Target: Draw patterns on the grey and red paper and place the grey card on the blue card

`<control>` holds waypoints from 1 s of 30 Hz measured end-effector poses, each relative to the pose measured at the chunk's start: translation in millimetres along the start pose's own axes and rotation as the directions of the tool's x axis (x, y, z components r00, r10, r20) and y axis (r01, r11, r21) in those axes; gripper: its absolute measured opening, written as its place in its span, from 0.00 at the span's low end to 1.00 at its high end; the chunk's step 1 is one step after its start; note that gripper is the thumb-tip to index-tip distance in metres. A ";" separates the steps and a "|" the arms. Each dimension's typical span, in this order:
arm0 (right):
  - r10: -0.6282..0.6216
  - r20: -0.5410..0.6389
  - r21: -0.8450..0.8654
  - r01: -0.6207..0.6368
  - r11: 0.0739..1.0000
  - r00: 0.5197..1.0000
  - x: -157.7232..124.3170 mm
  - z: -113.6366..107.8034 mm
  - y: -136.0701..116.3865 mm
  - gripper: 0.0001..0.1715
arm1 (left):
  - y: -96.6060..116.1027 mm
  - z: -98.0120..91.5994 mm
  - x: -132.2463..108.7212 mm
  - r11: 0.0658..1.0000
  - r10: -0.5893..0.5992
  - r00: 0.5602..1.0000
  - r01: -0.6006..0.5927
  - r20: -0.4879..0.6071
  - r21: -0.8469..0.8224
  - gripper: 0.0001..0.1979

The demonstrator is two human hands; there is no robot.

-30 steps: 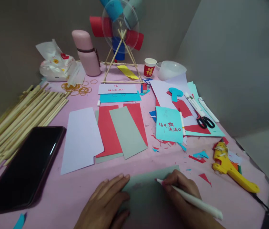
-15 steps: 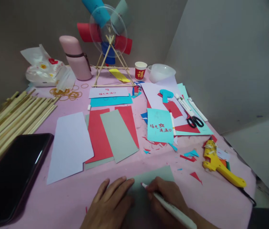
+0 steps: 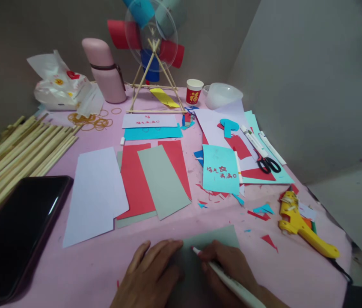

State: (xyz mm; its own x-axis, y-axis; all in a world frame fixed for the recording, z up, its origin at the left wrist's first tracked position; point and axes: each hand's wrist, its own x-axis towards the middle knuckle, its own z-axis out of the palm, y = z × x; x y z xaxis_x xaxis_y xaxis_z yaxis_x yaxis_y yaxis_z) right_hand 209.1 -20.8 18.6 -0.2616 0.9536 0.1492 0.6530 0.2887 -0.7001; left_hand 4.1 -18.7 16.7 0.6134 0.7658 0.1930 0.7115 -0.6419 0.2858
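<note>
Marker [image 3: 229, 281] moved toward left hand [image 3: 150, 278]; right fingers [image 3: 211, 256] grip it, left flat on paper [image 3: 222, 236].

- Our left hand [image 3: 150, 276] lay flat, fingers spread, on the left part of a grey sheet [image 3: 219, 237] at the near edge of the table.
- Our right hand [image 3: 227, 267] gripped a white marker [image 3: 232, 285], red tip down on the grey sheet, just beside the left fingertips.
- Black phone [image 3: 10, 239] lay far left on the pink tablecloth [image 3: 81, 269], with bamboo sticks [image 3: 17, 149] behind it.
- Lilac, red and grey paper strips [image 3: 155, 179] overlapped mid-table. A cyan card [image 3: 220, 169] with red writing lay to their right.
- Yellow glue gun [image 3: 303, 226] lay right, with scissors [image 3: 267, 164] beyond it.
- Pink flask [image 3: 104, 70] and a stick-framed wheel [image 3: 150, 34] stood at the back.
</note>
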 end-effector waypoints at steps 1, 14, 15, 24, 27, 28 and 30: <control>-0.007 0.001 0.001 0.007 1.000 1.000 0.0 0.0 0.1 0.08 | -0.1 -0.2 0.1 1.000 -0.001 1.000 0.001 0.000 -0.004 0.18; -0.100 0.026 -0.040 0.101 0.994 0.995 -0.4 2.1 2.9 0.08 | 1.3 -2.9 0.9 0.997 -0.017 1.000 0.019 0.025 -0.078 0.21; -0.115 0.031 -0.040 0.116 0.992 0.993 -0.7 2.1 3.1 0.08 | 1.6 -3.4 1.3 0.997 -0.019 1.000 0.021 0.022 -0.080 0.20; -0.032 -0.042 0.000 0.032 0.999 0.999 -3.7 1.1 4.3 0.07 | 0.4 -1.5 0.7 0.999 -0.013 0.999 0.014 0.030 -0.049 0.20; -0.001 -0.030 0.004 0.001 1.000 1.000 -3.3 1.1 4.1 0.07 | 0.2 -1.6 0.4 0.995 -0.036 0.998 0.041 0.052 -0.091 0.21; -0.009 -0.028 0.005 0.009 1.000 1.000 -3.1 1.3 4.1 0.07 | 0.1 -1.4 0.3 0.993 -0.045 0.997 0.051 0.057 -0.105 0.21; -0.025 -0.034 0.003 0.025 1.000 0.999 -2.6 2.2 4.2 0.07 | -0.2 -0.3 0.0 0.990 -0.056 0.996 0.063 0.063 -0.127 0.22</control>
State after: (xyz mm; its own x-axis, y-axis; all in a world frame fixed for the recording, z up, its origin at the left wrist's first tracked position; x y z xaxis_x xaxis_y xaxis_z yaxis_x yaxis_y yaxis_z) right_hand 210.9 -22.2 13.7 -0.2532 0.9485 0.1902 0.6442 0.3120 -0.6983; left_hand 3.8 -18.5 17.0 0.5931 0.7964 0.1178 0.6996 -0.5823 0.4142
